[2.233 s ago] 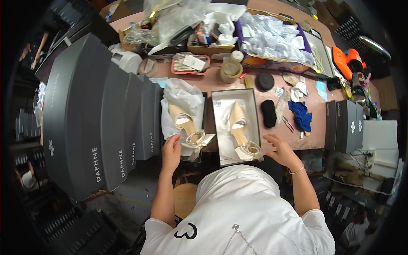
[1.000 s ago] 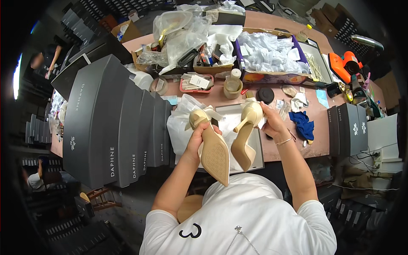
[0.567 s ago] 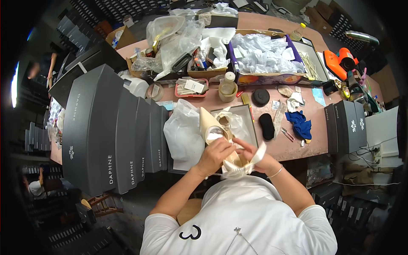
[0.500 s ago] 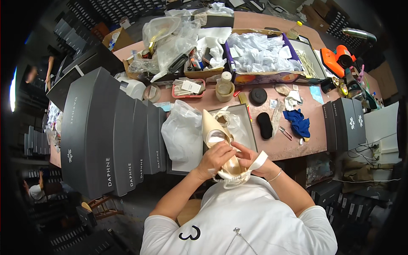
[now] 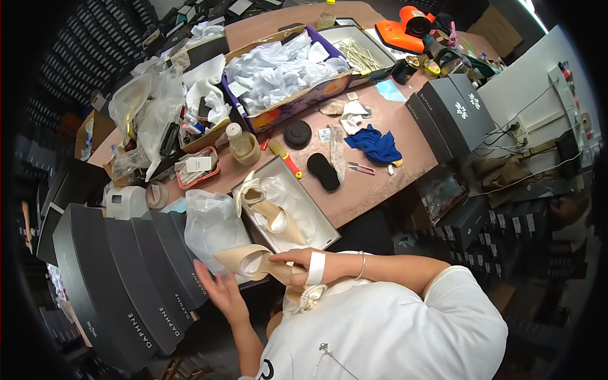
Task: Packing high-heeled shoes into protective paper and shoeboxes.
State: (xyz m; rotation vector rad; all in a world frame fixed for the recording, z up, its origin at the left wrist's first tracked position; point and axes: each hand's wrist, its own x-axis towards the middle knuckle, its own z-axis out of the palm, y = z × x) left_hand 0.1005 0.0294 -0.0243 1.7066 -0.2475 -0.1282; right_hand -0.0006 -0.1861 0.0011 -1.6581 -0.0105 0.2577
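My right hand (image 5: 305, 265) grips a beige pointed high-heeled shoe (image 5: 231, 259) near its middle, just in front of my chest. A pale ruffled trim (image 5: 310, 296) shows at the shoe's heel end, and a white strip lies across the back of that hand. Apart from the shoe, my left hand (image 5: 221, 294) has its fingers spread beside the stacked dark boxes. A matching shoe (image 5: 288, 229) with a pale bow lies in an open shoebox (image 5: 326, 239) lined with white tissue. White wrapping paper (image 5: 212, 221) sits at the box's left side.
Dark grey shoeboxes (image 5: 95, 278) stand in a row on the left, and more (image 5: 453, 120) at the right. On the table are a purple carton (image 5: 297, 101) of crumpled paper, a brush (image 5: 285, 158), a black pad (image 5: 323, 171), a blue cloth (image 5: 377, 145) and a bottle (image 5: 239, 140).
My left hand has let go of the shoe and moved left, opening. My right hand keeps the shoe, its toe now pointing left. The view has turned, shifting the table.
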